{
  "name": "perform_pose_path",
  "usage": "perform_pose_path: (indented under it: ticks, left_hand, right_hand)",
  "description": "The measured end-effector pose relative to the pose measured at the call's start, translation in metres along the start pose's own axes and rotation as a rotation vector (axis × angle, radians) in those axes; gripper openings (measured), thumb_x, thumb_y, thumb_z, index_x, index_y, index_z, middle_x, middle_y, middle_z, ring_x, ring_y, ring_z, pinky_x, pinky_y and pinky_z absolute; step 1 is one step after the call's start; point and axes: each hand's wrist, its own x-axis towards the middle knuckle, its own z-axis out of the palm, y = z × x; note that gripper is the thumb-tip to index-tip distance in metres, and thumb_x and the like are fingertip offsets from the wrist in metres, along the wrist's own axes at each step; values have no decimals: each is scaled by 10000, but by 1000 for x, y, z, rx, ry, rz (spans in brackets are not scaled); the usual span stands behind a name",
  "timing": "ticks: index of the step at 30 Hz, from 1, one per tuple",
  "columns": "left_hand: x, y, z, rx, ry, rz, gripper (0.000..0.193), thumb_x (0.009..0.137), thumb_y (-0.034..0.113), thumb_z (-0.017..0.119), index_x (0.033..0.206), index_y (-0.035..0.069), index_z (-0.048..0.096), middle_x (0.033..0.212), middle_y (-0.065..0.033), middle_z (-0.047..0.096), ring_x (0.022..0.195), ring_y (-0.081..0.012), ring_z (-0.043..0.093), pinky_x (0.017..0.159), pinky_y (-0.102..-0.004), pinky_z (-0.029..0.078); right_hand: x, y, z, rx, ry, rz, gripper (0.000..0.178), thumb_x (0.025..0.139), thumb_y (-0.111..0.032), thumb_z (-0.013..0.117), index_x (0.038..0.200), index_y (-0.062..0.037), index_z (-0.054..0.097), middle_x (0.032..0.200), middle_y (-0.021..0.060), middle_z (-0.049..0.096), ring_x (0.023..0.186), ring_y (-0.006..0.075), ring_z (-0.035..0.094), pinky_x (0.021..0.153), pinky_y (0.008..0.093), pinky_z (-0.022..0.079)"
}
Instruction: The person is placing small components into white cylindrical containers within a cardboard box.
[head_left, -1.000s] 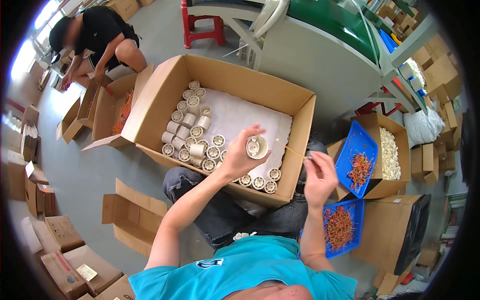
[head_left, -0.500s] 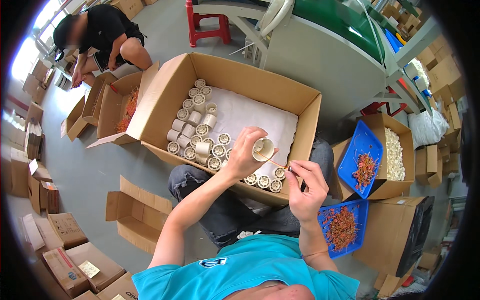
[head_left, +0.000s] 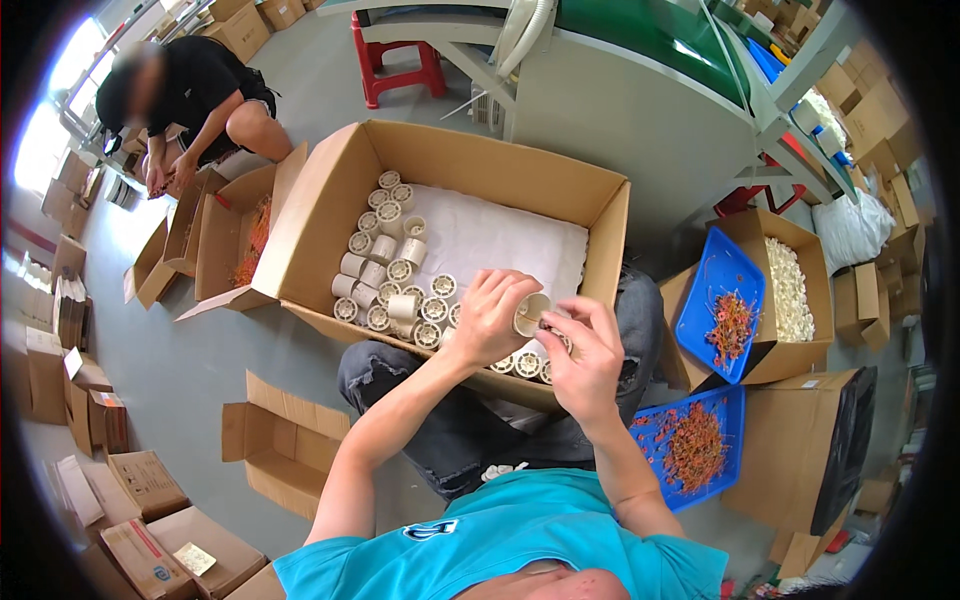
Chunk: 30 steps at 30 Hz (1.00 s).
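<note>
My left hand [head_left: 490, 318] is closed around a white plastic cylinder [head_left: 529, 318], its open end turned toward my right hand. At the rim of that opening, my right hand [head_left: 585, 358] pinches a small dark piece with a thin orange wire, partly hidden by the fingers. A short line of wire shows inside the cylinder. Both hands are above the near side of a large cardboard box [head_left: 500, 160]. Inside it, similar white cylinders [head_left: 400, 271] with slotted ends stand or lie in rows along the left and near sides, over a white sheet [head_left: 500, 228].
At my right, two blue trays [head_left: 690, 335] [head_left: 735, 440] hold heaps of small orange-red wired parts. A box of white pieces [head_left: 788, 290] stands beside them. An open carton [head_left: 285, 440] lies at left. Beyond, a person [head_left: 195, 95] crouches by boxes; a machine [head_left: 620, 130] stands ahead.
My right hand has moved left and up to the cylinder's opening, shortening the visible wire. The crouching person's hands have come together.
</note>
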Motion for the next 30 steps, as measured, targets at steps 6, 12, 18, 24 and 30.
perform_pose_path:
  ticks: [6, 12, 18, 24, 30]
  left_hand:
    - [-4, 1, 8, 6, 6, 31, 494, 565, 88, 766, 1027, 49, 596, 933, -71, 662, 895, -266, 643, 809, -401, 463]
    - [-3, 2, 5, -35, -16, 53, 492, 549, 59, 754, 1015, 43, 596, 912, -79, 650, 869, -274, 635, 776, -392, 479]
    - [-7, 0, 10, -164, -90, -17, 535, 538, -18, 758, 1043, 20, 586, 925, -114, 640, 869, -316, 625, 714, -406, 529]
    - [-8, 0, 11, -205, -113, -21, 570, 550, -42, 759, 1086, 17, 572, 944, -125, 636, 883, -330, 621, 750, -412, 534]
    - [-8, 1, 8, -90, -182, -1, 587, 555, -43, 737, 1116, 8, 571, 1011, -130, 619, 939, -333, 601, 751, -420, 542]
  right_hand:
    - [6, 17, 21, 32, -84, 47, 208, 699, 31, 758, 895, -35, 736, 1076, 120, 619, 933, 281, 621, 763, 368, 524]
    - [3, 14, 21, 54, -54, 112, 179, 705, 33, 753, 878, -5, 729, 1024, 116, 620, 800, 257, 663, 729, 353, 539]
    - [0, 17, 20, 77, -70, 178, 203, 702, 23, 762, 904, -1, 751, 1015, 115, 623, 849, 256, 658, 754, 352, 539]
    - [-2, 24, 23, 99, -61, 193, 184, 730, 33, 740, 910, -2, 756, 1018, 114, 621, 870, 246, 650, 758, 350, 537]
    - [-10, 35, 34, 125, -2, 198, 189, 735, 32, 741, 916, -14, 765, 1063, 118, 632, 876, 241, 649, 762, 337, 539]
